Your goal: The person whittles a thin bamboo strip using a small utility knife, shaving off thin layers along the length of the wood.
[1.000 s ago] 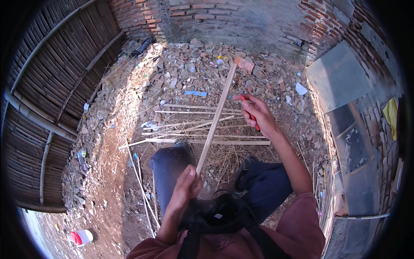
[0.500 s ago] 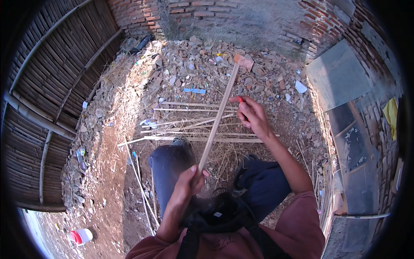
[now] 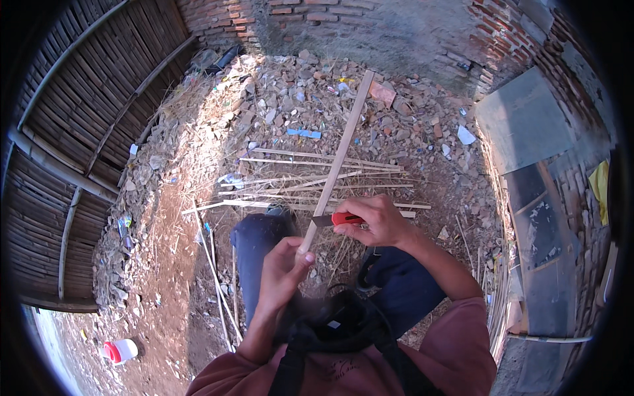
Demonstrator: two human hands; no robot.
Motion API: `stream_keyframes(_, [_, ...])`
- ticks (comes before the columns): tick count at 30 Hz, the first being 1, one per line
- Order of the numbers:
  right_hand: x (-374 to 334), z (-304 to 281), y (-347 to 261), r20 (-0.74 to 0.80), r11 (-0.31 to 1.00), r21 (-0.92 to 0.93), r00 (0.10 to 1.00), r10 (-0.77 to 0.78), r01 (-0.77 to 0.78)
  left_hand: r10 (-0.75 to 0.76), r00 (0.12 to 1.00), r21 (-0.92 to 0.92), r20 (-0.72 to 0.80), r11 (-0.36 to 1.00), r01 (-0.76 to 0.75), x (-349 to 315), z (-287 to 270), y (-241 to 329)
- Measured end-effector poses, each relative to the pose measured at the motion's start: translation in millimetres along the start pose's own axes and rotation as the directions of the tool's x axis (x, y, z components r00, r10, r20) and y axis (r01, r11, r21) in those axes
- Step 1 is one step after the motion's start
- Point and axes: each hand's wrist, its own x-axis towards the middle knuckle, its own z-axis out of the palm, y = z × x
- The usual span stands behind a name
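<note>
A long flat strip of pale wood or bamboo (image 3: pixel 348 135) slants up and away from me, over the ground. My left hand (image 3: pixel 280 274) grips its near end between thumb and fingers. In my right hand (image 3: pixel 382 221) is a red-handled knife (image 3: pixel 346 218), the fingers wrapped round the handle. Its broad blade points left and lies against the strip, a short way above my left hand. Beneath, several thin pale strips (image 3: pixel 290 204) lie crosswise on the ground beyond my knees.
Rubble and brick pieces (image 3: pixel 290 99) cover the ground up to the brick wall (image 3: pixel 370 33). A slatted bamboo panel (image 3: pixel 72 86) stands at left, boards (image 3: pixel 525 119) lean at right. A white container with a red lid (image 3: pixel 120 351) sits at lower left. More strips (image 3: pixel 216 284) lie beside my left leg.
My right hand has come down and nearer, bringing the knife blade onto the strip close to my left hand. The left hand's grip on the strip's near end has shifted slightly.
</note>
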Motion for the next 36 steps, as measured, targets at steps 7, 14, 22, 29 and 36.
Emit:
stream_keyframes(7, [-9, 41, -12, 0.127, 0.976, -0.076, 0.973, -0.194, 0.205, 0.227, 0.971, 0.030, -0.075, 0.974, -0.225, 2, 10, 7])
stream_keyframes(14, [-14, 59, -3, 0.051, 0.977, 0.019, 0.975, -0.215, 0.214, 0.272, 0.956, 0.137, -0.109, 0.957, -0.256, 2, 9, 9])
stream_keyframes(22, [-13, 59, -9, 0.107, 0.982, 0.144, 0.984, -0.142, 0.126, 0.363, 0.910, 0.250, -0.202, 0.917, -0.310, -4, 13, -2])
stream_keyframes(29, [-15, 59, -8, 0.117, 0.985, 0.130, 0.985, -0.130, 0.114, 0.363, 0.903, 0.304, -0.228, 0.908, -0.288, -3, 18, 4])
stream_keyframes(36, [-14, 60, -12, 0.022, 0.988, 0.052, 0.989, -0.147, 0.145, 0.319, 0.915, 0.283, -0.247, 0.927, -0.247, -1, 15, 4])
